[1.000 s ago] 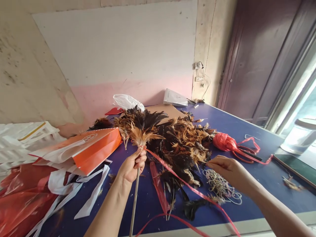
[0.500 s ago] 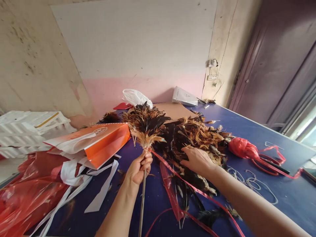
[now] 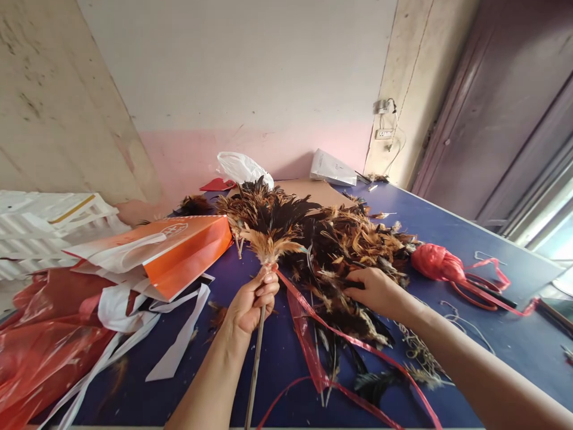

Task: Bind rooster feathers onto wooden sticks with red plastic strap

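My left hand [image 3: 255, 298] is closed around the thin stick [image 3: 255, 370] of a feather duster, just below its feathered head [image 3: 271, 245]. Brown feathers flare out at the binding, with long black ones above them. A pink plastic ribbon [image 3: 331, 325] runs from the binding by my left fingers across the table to the lower right. My right hand [image 3: 378, 294] reaches into the loose pile of brown and black feathers [image 3: 353, 239]. Its thumb and forefinger close on a dark feather at the pile's near side; the fingertips are partly hidden.
On the blue table [image 3: 452, 227], a ball of pink ribbon [image 3: 436, 261] and loose string [image 3: 421, 346] lie right. An orange paper bag [image 3: 188, 257], white strips [image 3: 179, 340] and red plastic [image 3: 49, 352] occupy the left. A white plastic bag [image 3: 244, 168] and grey packet [image 3: 331, 168] stand behind.
My right hand has moved slightly right and down into the feathers, and its spread fingers have drawn together. My left hand keeps its grip on the duster stick. The view has shifted slightly.
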A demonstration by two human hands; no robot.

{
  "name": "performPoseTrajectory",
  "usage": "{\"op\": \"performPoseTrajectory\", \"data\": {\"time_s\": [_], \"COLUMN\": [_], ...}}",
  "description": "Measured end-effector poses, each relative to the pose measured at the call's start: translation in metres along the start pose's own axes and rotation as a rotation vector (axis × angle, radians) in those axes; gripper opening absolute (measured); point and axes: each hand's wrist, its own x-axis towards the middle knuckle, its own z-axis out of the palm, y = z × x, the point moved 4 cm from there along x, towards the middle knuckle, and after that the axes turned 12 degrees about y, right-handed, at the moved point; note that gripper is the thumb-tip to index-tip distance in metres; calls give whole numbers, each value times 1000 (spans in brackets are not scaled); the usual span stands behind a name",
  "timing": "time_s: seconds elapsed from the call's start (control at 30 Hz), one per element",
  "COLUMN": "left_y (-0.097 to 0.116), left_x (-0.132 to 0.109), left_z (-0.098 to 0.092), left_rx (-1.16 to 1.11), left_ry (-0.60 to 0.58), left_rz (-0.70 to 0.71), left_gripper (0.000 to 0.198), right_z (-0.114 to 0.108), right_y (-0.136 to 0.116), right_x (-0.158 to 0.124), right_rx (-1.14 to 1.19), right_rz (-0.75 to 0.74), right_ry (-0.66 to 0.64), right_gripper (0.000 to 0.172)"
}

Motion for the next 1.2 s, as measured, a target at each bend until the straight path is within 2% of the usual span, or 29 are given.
{"op": "performPoseTrajectory", "data": {"time_s": [0.1, 0.3, 0.5, 0.63, 0.73, 0.83, 0.9, 1.03, 1.1, 1.2], "left_y": [-1, -1, 0, 0, -1, -2, -2, 0, 0, 0], "left_x": [1, 3, 3, 4, 4, 4, 4, 2, 1, 1], "left_z": [0, -2, -4, -5, -5, -4, -3, -2, -2, -3], "left_rx": [6, 17, 35, 27, 16, -4, -19, -47, -56, -66], "left_ry": [-9, -13, 22, 7, -10, -43, -62, -63, -47, -23], "left_rz": [-12, -8, 10, -5, -10, -35, -56, -56, -57, -62], "left_gripper": [18, 18, 17, 16, 17, 19, 21, 22, 22, 22], "right_z": [5, 29, 42, 49, 47, 32, 18, -1, -4, 4], "right_y": [-10, -24, -35, -40, -37, -30, -21, -2, 7, 18], "right_x": [-6, -16, -26, -30, -24, -7, 10, 47, 67, 99], "right_rx": [-39, -191, -209, -258, -187, -14, 126, 434, 557, 583], "right_rz": [-36, -61, -123, -148, -164, -155, -65, 229, 333, 444], "right_ry": [-46, -134, -228, -228, -203, -157, -158, -190, -111, 22], "right_gripper": [20, 19, 22, 18, 16, 12, 12, 17, 14, 12]}}
